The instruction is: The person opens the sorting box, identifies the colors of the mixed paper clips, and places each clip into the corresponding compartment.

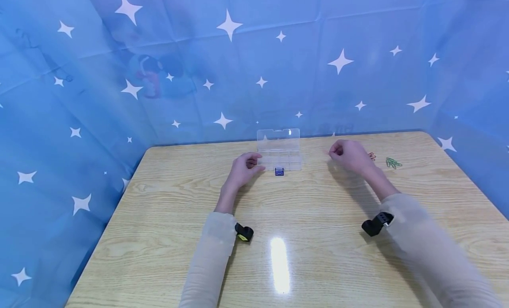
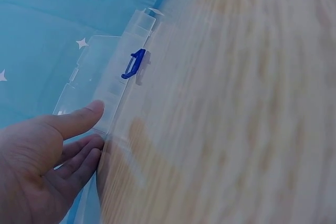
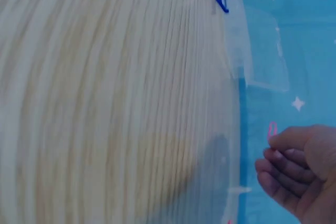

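Observation:
A clear plastic box (image 1: pixel 279 159) with compartments stands near the table's back edge, its lid (image 1: pixel 278 140) raised. A blue latch-like piece (image 1: pixel 279 171) sits at the middle of its front side. My left hand (image 1: pixel 243 170) holds the box's left end, thumb and fingers spread about the corner. Off to the right of the box, my right hand (image 1: pixel 350 155) is raised over the table and pinches a pink paper clip (image 3: pixel 272 129) between thumb and forefinger. The clip's looped end sticks out past the fingertips, and the rest is hidden by them.
Several red paper clips (image 1: pixel 372 156) lie just behind the right hand, partly covered by it. A small heap of green paper clips (image 1: pixel 393 162) lies farther right. A blue curtain (image 1: pixel 246 69) with white stars hangs behind the wooden table (image 1: pixel 310 237).

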Demonstrator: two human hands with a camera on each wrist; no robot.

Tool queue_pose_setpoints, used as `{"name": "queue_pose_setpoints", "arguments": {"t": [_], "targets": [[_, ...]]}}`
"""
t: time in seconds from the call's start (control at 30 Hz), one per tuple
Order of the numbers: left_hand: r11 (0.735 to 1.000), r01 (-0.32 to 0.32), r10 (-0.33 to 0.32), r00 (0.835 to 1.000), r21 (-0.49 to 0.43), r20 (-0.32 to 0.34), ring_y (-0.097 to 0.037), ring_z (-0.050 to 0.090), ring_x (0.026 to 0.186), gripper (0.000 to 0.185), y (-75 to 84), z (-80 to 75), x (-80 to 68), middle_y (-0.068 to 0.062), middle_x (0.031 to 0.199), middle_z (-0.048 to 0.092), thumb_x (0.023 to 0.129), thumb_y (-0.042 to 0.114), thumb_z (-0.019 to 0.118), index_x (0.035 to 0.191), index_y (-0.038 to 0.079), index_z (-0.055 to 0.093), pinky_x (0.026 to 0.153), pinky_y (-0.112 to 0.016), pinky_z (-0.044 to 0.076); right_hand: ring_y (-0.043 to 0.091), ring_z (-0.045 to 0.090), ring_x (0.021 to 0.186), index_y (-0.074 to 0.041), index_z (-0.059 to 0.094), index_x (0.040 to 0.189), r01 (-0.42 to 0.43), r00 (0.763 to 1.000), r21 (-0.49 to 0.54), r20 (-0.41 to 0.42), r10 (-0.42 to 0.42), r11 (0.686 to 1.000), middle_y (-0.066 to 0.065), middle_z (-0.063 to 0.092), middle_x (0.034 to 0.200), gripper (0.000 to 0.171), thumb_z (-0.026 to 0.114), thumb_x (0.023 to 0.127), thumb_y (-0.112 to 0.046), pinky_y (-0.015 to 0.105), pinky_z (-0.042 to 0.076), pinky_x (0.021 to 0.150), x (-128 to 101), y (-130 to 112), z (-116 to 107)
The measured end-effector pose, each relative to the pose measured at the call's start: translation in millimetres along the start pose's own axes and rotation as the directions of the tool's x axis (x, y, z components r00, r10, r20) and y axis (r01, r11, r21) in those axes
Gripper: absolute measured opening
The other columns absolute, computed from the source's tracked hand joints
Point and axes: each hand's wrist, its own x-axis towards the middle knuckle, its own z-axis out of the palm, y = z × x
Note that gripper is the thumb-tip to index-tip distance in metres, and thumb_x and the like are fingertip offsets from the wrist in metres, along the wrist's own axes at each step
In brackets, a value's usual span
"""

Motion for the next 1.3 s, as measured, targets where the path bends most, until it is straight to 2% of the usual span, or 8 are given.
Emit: {"name": "queue_pose_setpoints", "arguments": {"t": [0.33,0.7,0.87,1.3], "targets": [[1.000,-0.006,0.006,1.000,-0.015,-0.013,-0.028,0.063,0.107,0.036,-2.0,1.8,-0.6,-0.016,0.115,0.064,0.092,0.009,0.076,0.127,0.002,0.067,0.095,-0.036,0.054,0.026,0.065,0.081,0.003,0.069,0.099,0.093,0.995,0.023,0.017,-0.094,0.995,0.014,0.070,0.090,0.012,0.064,0.098,-0.008,0.043,0.056,0.077,8,-34,15],[0.999,-0.013,0.012,1.000,-0.036,-0.021,-0.028,0.063,0.107,0.037,-2.3,1.7,-0.7,-0.017,0.114,0.065,0.091,0.008,0.076,0.126,0.000,0.067,0.095,-0.035,0.054,0.020,0.062,0.073,0.000,0.069,0.091,0.197,0.979,0.044,0.033,-0.199,0.979,0.008,0.068,0.082,0.008,0.065,0.097,-0.005,0.034,0.053,0.067,16,-49,36],[0.999,-0.007,0.006,1.000,-0.043,-0.024,-0.028,0.063,0.107,0.037,-2.3,1.9,-0.4,-0.017,0.115,0.064,0.091,0.008,0.077,0.126,0.000,0.067,0.096,-0.035,0.054,0.019,0.063,0.075,0.000,0.069,0.092,0.212,0.975,0.056,0.053,-0.215,0.976,0.008,0.068,0.083,0.007,0.063,0.096,-0.002,0.034,0.054,0.068,18,-54,40],[0.999,-0.001,0.000,1.000,-0.034,-0.021,-0.027,0.063,0.108,0.038,-1.2,2.1,0.3,-0.017,0.116,0.065,0.091,0.010,0.077,0.126,0.001,0.067,0.095,-0.035,0.054,0.022,0.065,0.081,0.002,0.070,0.097,0.184,0.980,0.043,0.064,-0.187,0.982,0.011,0.070,0.089,0.010,0.062,0.098,-0.004,0.038,0.057,0.076,18,-51,44]]}}
